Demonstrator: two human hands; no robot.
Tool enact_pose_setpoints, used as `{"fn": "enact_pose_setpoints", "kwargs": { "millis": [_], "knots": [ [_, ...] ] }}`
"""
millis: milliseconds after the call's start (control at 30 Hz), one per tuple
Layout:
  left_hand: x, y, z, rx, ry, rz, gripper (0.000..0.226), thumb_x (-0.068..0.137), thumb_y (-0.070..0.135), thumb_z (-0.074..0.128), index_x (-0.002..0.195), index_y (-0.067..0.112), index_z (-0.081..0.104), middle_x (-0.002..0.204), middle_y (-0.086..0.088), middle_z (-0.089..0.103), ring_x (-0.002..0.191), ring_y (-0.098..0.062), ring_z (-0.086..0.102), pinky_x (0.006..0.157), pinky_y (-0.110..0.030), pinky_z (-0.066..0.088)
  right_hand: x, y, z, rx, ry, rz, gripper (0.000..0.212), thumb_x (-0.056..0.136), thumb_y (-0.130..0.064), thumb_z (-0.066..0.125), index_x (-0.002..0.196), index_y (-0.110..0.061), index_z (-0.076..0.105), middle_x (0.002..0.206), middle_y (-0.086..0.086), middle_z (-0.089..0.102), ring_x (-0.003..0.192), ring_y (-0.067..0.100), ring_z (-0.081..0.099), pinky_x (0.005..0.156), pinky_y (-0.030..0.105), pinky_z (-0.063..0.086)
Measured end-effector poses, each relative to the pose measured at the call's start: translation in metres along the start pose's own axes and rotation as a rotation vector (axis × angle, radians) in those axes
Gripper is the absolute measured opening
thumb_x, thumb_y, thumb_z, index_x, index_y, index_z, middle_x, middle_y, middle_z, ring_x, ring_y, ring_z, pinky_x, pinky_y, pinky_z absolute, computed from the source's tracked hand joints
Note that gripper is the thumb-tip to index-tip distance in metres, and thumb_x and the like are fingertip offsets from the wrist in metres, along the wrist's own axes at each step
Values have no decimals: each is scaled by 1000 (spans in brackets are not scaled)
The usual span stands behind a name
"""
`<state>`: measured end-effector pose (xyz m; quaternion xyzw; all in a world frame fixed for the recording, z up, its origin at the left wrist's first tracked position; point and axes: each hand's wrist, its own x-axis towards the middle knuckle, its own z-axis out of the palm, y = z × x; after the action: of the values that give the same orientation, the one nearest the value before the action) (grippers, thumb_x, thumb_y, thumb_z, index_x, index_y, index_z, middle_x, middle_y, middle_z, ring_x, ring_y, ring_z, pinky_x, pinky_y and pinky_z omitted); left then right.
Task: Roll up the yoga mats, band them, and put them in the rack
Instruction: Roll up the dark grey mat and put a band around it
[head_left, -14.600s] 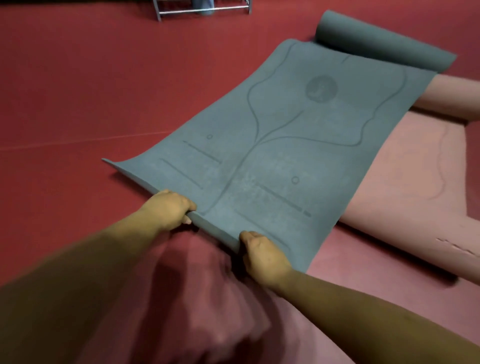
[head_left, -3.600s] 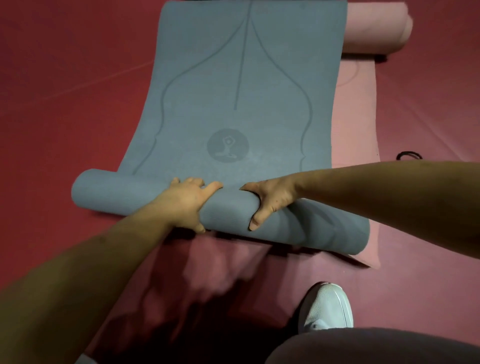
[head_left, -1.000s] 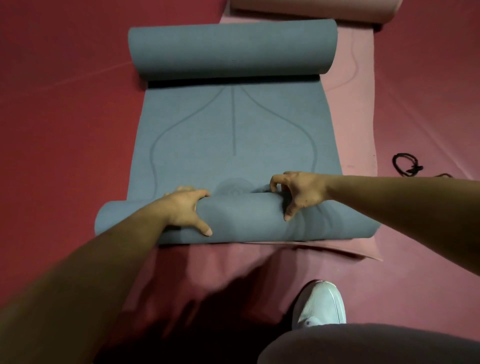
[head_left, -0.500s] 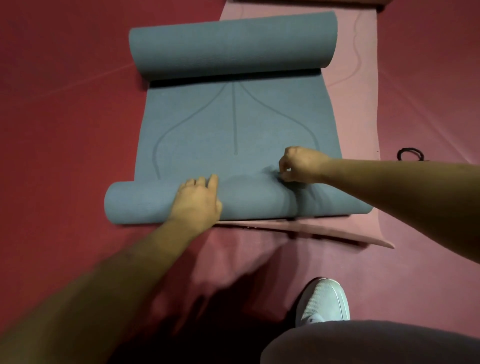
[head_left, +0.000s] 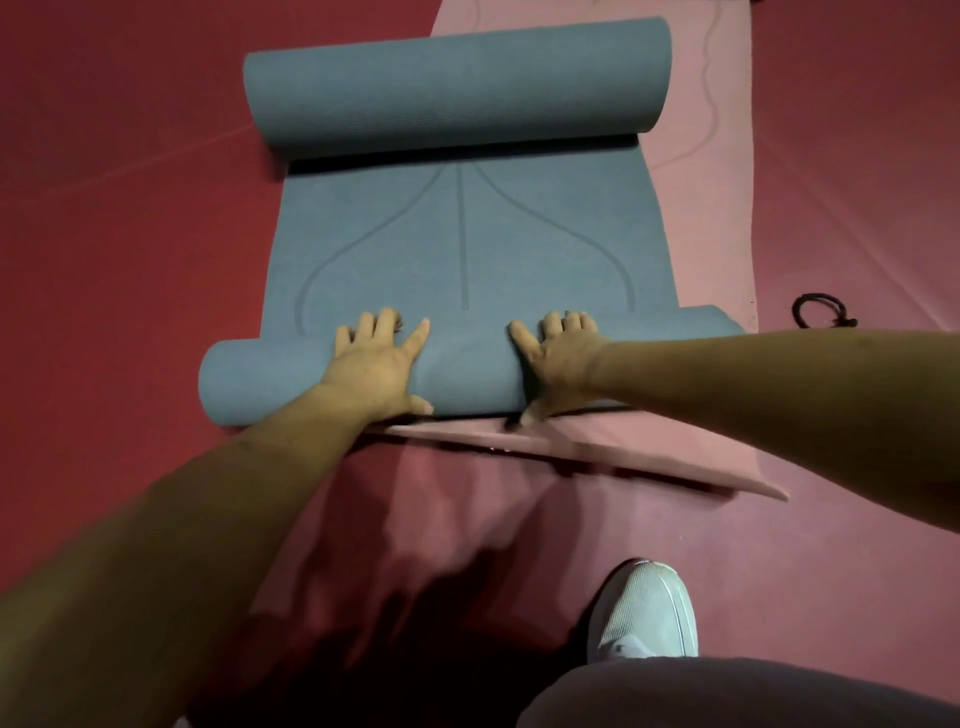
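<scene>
This is looking like an exercise studio: a seamed red floor (head_left: 114, 234) is spreading everywhere, with a blue yoga mat (head_left: 467, 249) and a pink yoga mat (head_left: 717, 208) lying across it.

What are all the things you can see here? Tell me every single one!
blue yoga mat: one, grey-blue, on the floor in the middle, rolled up at both ends and flat in between
pink yoga mat: one, pink, lying under the blue one and sticking out to the right and front
black band: one, black, on the floor right of the mats
floor: dark red, all around
shoe: one, white, bottom right
leg: one, in greyish trousers, bottom edge
left hand: pressing on the near roll
right hand: pressing on the near roll
</scene>
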<state>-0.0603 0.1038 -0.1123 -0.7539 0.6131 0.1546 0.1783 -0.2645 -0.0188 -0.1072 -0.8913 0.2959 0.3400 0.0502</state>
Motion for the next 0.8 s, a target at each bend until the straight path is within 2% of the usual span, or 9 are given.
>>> {"fn": "enact_pose_setpoints", "kwargs": {
  "millis": [100,167,233,367,433,500,600,700,800],
  "knots": [
    [5,-1,-3,6,61,27,107,76,66,67,156,20,12,142,-11,32,127,-30,34,103,-42,32,14,15,-7,108,-26,-33,130,65,-79,70,158,-23,-1,150,22,31,137,43,36,116,50,29],
    [4,-5,0,-73,97,23,94,81,58,66,150,11,22,144,-13,37,130,-32,36,107,-43,31,21,21,-13,135,-41,-54,132,62,-73,78,157,-23,1,150,21,31,137,42,37,115,49,30],
    [3,-7,4,-120,96,38,87,80,54,67,144,10,28,150,-13,32,140,-31,29,116,-47,23,25,24,-17,138,-35,-64,134,57,-71,82,156,-24,4,149,19,32,134,42,40,113,50,34],
    [4,-3,14,-43,9,-22,114,71,49,79,153,13,8,160,-15,9,150,-33,5,118,-57,6,27,28,-19,173,20,-95,120,54,-69,83,148,-25,23,136,14,48,120,39,53,102,44,47],
    [2,2,19,45,38,-51,120,67,48,82,154,13,6,157,-19,15,146,-36,14,117,-56,13,26,30,-21,201,33,-123,113,55,-66,84,145,-26,29,133,12,52,117,37,55,100,41,48],
    [-2,1,22,131,125,-36,114,65,49,82,151,14,16,148,-15,30,133,-34,33,111,-51,27,23,31,-21,178,62,-158,109,57,-63,85,144,-24,32,132,12,54,116,36,56,100,37,47],
    [-6,-9,22,102,211,14,103,60,50,81,146,20,32,137,-6,48,118,-30,46,97,-44,36,19,27,-19,172,83,-177,105,57,-61,84,142,-24,35,129,12,58,115,36,57,99,37,47],
    [-12,-12,16,63,170,65,96,56,52,78,139,23,38,128,-2,55,111,-30,50,89,-42,38,14,27,-18,242,8,-181,99,54,-62,85,136,-26,41,120,8,64,110,31,61,94,37,50],
    [-26,-7,13,19,47,114,94,54,57,75,135,27,38,125,1,56,113,-28,51,91,-41,41,1,27,-15,332,-147,-232,85,59,-52,90,128,-27,48,112,-3,61,99,19,56,88,28,45]
  ]
}}
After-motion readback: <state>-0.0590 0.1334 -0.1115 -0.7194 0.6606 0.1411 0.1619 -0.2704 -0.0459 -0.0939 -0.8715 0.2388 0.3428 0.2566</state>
